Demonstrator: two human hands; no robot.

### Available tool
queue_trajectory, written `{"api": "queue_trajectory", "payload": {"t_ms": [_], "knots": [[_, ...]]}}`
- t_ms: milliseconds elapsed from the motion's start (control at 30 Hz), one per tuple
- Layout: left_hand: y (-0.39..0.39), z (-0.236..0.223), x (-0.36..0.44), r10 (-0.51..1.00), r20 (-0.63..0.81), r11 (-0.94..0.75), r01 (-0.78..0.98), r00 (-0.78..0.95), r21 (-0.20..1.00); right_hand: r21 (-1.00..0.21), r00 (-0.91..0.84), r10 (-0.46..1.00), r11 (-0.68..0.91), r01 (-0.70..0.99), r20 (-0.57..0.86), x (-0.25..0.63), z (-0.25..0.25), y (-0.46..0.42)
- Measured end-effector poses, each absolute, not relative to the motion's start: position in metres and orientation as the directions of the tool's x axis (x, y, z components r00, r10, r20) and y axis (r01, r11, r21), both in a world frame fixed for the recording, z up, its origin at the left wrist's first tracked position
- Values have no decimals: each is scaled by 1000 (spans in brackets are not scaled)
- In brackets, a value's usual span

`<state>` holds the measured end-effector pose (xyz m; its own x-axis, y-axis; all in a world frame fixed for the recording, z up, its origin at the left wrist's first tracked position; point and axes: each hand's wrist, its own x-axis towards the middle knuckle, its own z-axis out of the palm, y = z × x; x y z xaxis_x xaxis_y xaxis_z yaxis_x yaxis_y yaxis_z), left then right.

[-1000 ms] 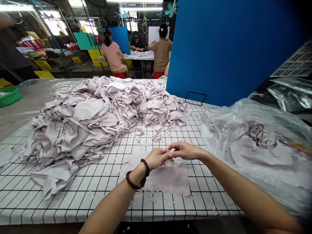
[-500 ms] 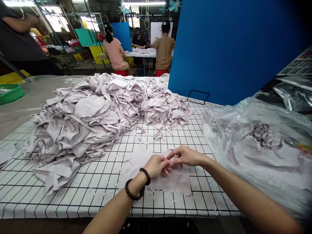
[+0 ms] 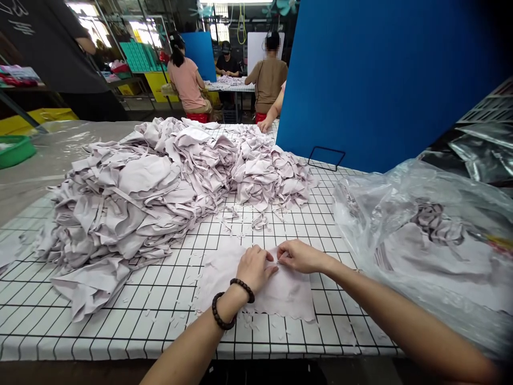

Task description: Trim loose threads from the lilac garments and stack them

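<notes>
left hand (image 3: 253, 267) over cloth (image 3: 290, 299), thumb spread | right hand (image 3: 298, 256) over cloth, fingers curled, can't tell what's pinched | scraps (image 3: 249, 323) by cloth's near edge could cling if dragged

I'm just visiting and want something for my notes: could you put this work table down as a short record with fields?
left hand: over the flat cloth, thumb and fingers apart
right hand: fingertips together at the cloth's far edge; any held item is too small to tell
wrist: two dark beaded bracelets, left
left side: large heap of pale fabric
right side: clear plastic bag with fabric inside
behind: upright blue board
surface: grid-patterned cover
</notes>
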<state>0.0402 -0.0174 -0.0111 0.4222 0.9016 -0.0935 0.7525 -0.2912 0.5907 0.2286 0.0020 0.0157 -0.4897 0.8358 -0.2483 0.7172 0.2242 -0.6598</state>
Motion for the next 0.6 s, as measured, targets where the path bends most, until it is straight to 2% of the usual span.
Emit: {"api": "queue_trajectory", "payload": {"t_ms": [133, 300, 600], "knots": [[-15, -14, 41, 895, -117, -296, 771, 430, 565, -656, -529, 792, 229, 719, -303, 228, 15, 7], [-16, -14, 41, 896, -124, -294, 780, 426, 553, -578, -560, 794, 348, 738, -236, 226, 21, 10], [-17, -13, 42, 902, -99, -292, 764, 420, 576, -509, -630, 730, 449, 735, -265, 221, 30, 11]]}}
